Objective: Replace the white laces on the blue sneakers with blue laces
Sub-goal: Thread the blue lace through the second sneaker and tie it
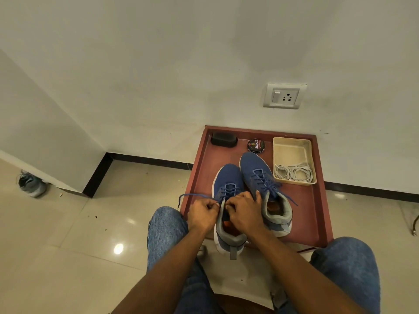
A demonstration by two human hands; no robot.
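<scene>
Now left sneaker [227,200] toe toward wall; both hands pinching lace [195,196].

A low red-brown table [317,214] with a raised edge stands on the shiny floor [68,245] by the wall. On it sit two blue sneakers [256,175] side by side. Behind them are a black block [224,139] and a round tin [256,145]. A pale tray [277,159] holding white laces [293,173] sits at the right.
</scene>
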